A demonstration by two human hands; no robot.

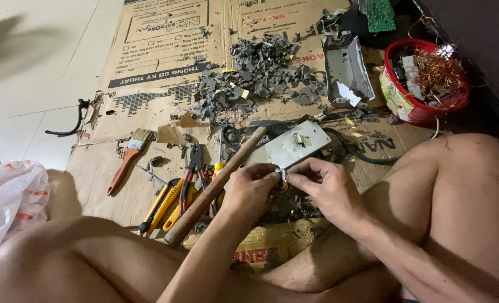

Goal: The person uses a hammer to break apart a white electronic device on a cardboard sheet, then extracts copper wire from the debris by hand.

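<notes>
While both hands meet over the flattened cardboard [148, 95] on the floor, the left hand [249, 191] and right hand [325, 188] are each closed in a fingertip pinch on the same small metal piece [282, 174], which sits right between them, just in front of the pale metal plate [288, 146]. Fingers are curled tight, so neither hand is open at all. Too small to tell exactly what the piece is, looks like a little clip or core bit.

My two cents on doing this bit well: keep the pinch close to the joint so the piece doesn't twist out, and work it with small wiggles instead of one big yank. If it won't budge, the red-handled pliers [193, 168] are right beside the left hand, and the wooden hammer handle [215, 185] is leaning across just under the left wrist, so watch you don't knock it.

Other stuff around: a pile of grey scrap bits [260, 76] further out, a paintbrush [128, 157], yellow-handled screwdrivers [168, 205], and a red tub [423, 81] holding copper wire [437, 70]. Sharp scraps lie near bare legs, so I'd go easy.
</notes>
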